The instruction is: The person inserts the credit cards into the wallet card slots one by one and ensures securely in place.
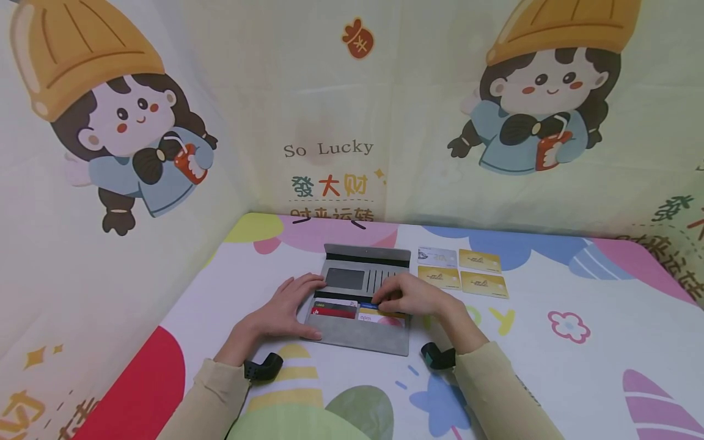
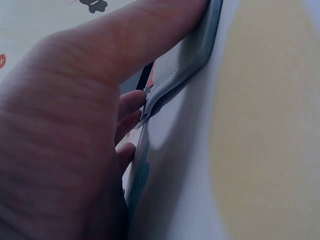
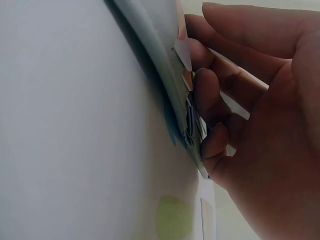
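A grey card wallet lies unfolded on the table, with a dark window and card slots in its upper panel. Cards sit in the lower pockets: a red-and-dark card on the left and a white card on the right. My left hand rests along the wallet's left edge, thumb on the lower flap and fingers spread. My right hand, fingers bent, pinches the top edge of a blue-topped card behind the white one. Its fingertips partly hide that card.
To the wallet's right lie a silver card and several gold cards in two rows. A patterned cloth covers the table. Printed curtains rise behind and at the left. Black wrist cameras are worn on both wrists.
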A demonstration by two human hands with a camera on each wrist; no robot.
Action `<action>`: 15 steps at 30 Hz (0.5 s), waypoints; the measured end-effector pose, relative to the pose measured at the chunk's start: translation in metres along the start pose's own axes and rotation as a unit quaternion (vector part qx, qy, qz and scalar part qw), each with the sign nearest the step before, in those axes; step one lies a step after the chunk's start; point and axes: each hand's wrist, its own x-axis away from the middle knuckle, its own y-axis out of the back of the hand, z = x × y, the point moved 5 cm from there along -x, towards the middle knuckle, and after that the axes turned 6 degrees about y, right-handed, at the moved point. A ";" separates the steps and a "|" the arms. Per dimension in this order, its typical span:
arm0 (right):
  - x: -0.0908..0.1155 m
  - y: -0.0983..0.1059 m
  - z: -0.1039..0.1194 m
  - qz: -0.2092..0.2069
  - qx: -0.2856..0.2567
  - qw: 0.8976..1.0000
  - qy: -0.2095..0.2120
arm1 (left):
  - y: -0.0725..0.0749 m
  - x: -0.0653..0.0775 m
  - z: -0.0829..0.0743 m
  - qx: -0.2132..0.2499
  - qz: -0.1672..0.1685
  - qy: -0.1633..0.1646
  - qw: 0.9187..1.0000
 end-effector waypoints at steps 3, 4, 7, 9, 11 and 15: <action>0.001 0.000 0.000 0.002 -0.001 1.000 0.001 | 0.000 0.000 0.000 0.000 0.000 -0.001 1.000; 0.000 0.000 0.000 0.002 -0.002 1.000 0.002 | 0.000 0.000 0.000 0.001 -0.002 -0.002 1.000; 0.000 0.000 0.000 0.001 -0.001 1.000 -0.001 | 0.000 0.000 -0.001 -0.001 -0.002 -0.001 1.000; 0.001 0.000 -0.001 -0.004 0.006 1.000 -0.003 | 0.000 0.000 -0.001 0.000 -0.001 -0.001 1.000; 0.001 0.001 -0.002 -0.011 0.011 1.000 -0.010 | 0.000 -0.001 -0.001 0.000 0.001 0.000 1.000; 0.002 0.003 -0.003 -0.025 0.017 0.999 -0.023 | 0.000 -0.001 0.000 -0.001 0.003 0.005 1.000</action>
